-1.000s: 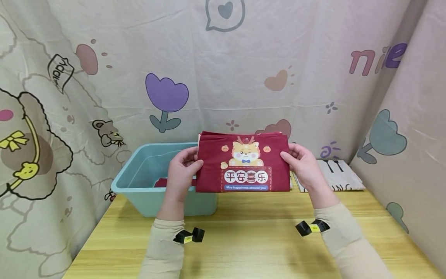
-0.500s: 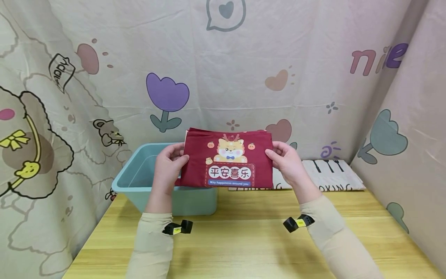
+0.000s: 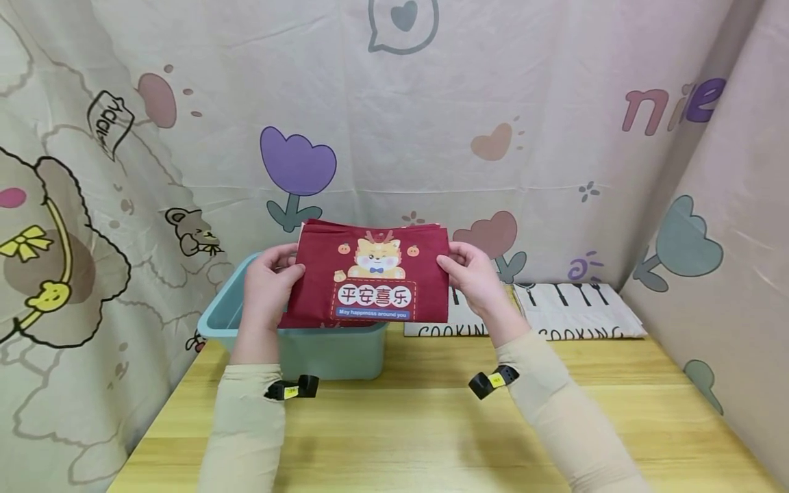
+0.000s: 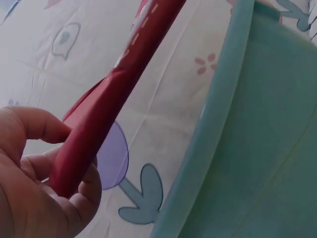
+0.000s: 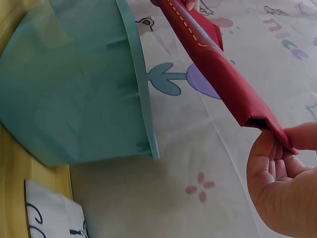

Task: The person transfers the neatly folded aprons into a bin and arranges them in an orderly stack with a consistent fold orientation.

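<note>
A folded dark-red cloth (image 3: 372,270) printed with a cartoon animal and "May happiness around you" is held up between both hands, its printed face toward me. My left hand (image 3: 269,281) pinches its left edge, thumb in front. At the opposite edge my right hand (image 3: 471,274) pinches it the same way. Behind and below its left part stands a teal plastic bin (image 3: 246,333). More red cloth (image 3: 320,324) shows at the bin's front rim. In the left wrist view, the fingers curl round the end of the folded layers; the right wrist view shows an open fold at the other end.
Two folded white cloths lettered "COOKING" lie at the back right of the wooden table (image 3: 407,431): one white cloth (image 3: 573,311) at the far right, the other (image 3: 462,322) partly behind the right hand. A patterned curtain (image 3: 407,137) hangs behind and at both sides.
Both hands have carried the red cloth leftward and slightly up, so it now overlaps the bin. The "COOKING" cloths behind have come into fuller view.
</note>
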A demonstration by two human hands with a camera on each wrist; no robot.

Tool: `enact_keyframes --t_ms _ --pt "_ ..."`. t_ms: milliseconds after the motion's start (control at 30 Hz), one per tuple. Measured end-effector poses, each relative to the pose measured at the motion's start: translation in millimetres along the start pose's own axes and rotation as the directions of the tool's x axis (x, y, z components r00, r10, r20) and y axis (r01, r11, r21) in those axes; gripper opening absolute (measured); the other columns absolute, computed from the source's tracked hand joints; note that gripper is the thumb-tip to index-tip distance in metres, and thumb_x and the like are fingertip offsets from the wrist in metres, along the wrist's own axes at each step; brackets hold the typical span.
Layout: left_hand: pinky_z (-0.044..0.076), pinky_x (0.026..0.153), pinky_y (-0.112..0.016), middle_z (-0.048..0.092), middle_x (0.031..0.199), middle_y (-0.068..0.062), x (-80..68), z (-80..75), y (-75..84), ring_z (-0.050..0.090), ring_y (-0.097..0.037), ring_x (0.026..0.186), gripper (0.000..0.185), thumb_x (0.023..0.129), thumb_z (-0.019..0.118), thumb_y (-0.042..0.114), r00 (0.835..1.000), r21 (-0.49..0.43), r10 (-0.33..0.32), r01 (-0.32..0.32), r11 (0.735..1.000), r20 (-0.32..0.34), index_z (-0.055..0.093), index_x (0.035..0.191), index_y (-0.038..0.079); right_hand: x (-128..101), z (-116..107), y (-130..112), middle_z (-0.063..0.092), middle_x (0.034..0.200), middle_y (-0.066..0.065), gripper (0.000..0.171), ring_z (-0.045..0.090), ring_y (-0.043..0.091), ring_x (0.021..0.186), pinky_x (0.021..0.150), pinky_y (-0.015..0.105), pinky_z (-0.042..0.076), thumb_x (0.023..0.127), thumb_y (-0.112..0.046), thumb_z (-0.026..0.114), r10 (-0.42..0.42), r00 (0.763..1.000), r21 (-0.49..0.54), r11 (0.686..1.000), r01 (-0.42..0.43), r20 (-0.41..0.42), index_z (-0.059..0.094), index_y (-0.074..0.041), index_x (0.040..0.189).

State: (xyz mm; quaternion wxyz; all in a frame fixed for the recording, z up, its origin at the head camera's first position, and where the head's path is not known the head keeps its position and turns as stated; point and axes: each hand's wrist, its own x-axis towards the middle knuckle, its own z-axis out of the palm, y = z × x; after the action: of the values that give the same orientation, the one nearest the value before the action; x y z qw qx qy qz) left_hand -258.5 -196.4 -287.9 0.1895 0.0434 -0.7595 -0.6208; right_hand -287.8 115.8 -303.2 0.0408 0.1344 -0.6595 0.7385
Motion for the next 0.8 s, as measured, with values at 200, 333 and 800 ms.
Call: enact_keyframes --t_ms 200,333,800 --pt "0.055 0.065 -0.023 0.055 0.102 -0.003 6.9 -16.3 -1.3 0.056 -0.015 0.087 0.042 0.095 0.059 0.009 0.999 0.047 -0.039 0.041 0.998 -0.034 0.059 0.138 0.010 7 20 2 0.061 0.089 0.004 0.029 0.062 0.009 0.075 0.067 0.023 0.056 0.098 0.002 0.053 0.018 1.000 0.000 1.000 -0.018 0.021 0.052 0.015 0.125" --pt "0.055 0.062 -0.024 0.054 0.102 -0.001 12.1 -26.6 -1.6 0.055 -0.015 0.086 0.044 0.096 0.059 0.012 0.997 0.083 -0.066 0.070 0.994 -0.047 0.057 0.140 0.011 12 31 3 0.061 0.090 0.006 0.030 0.062 0.009 0.075 0.065 0.021 0.055 0.098 0.003 0.052 0.027 0.999 0.018 0.999 -0.028 0.044 0.052 0.015 0.126" --pt "0.053 0.060 -0.023 0.051 0.102 0.001 27.5 -53.8 -2.3 0.052 -0.012 0.087 0.046 0.097 0.057 0.015 0.992 0.161 -0.094 0.106 0.981 -0.081 0.054 0.143 0.010 27 68 9 0.063 0.097 0.015 0.029 0.062 0.013 0.077 0.069 0.026 0.056 0.099 0.002 0.053 0.069 0.995 -0.051 0.997 -0.065 0.073 0.055 0.012 0.125"
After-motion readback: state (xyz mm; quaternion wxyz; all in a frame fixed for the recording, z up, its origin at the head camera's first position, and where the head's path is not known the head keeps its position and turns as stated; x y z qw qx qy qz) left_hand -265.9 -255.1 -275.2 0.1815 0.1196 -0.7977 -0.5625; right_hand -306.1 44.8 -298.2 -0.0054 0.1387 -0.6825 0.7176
